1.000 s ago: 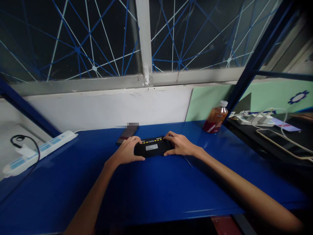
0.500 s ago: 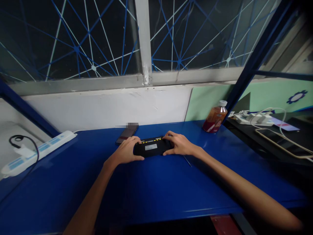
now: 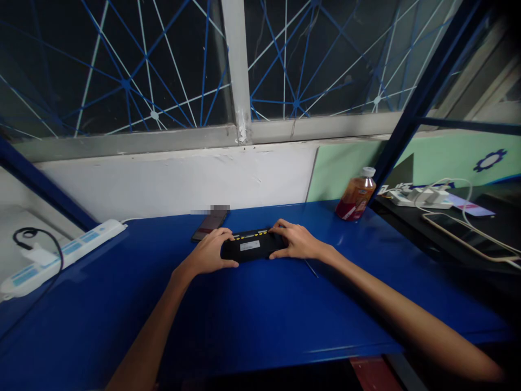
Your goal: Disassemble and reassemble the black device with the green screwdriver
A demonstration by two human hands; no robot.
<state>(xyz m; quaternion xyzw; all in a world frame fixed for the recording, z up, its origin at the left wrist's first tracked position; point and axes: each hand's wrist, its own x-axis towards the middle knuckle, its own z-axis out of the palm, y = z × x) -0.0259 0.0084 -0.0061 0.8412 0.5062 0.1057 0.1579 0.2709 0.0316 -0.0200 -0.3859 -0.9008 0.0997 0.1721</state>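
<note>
Hold unchanged, black device (image 3: 253, 254) steady | left hand (image 3: 207, 254): grip part-closed, holding its left end | right hand (image 3: 300, 241): grip likewise, right end | black device on or just above blue worktop (image 3: 252, 315)

black flat device (image 3: 249, 252) | pale label on upward face, yellow marks along far edge | lying crosswise, slightly slanted | between both hands' fingers (image 3: 230, 263), above blue counter (image 3: 260, 315)

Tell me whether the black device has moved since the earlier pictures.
No. Judged against the phone lying beyond it, the black device shows no visible shift.
</note>
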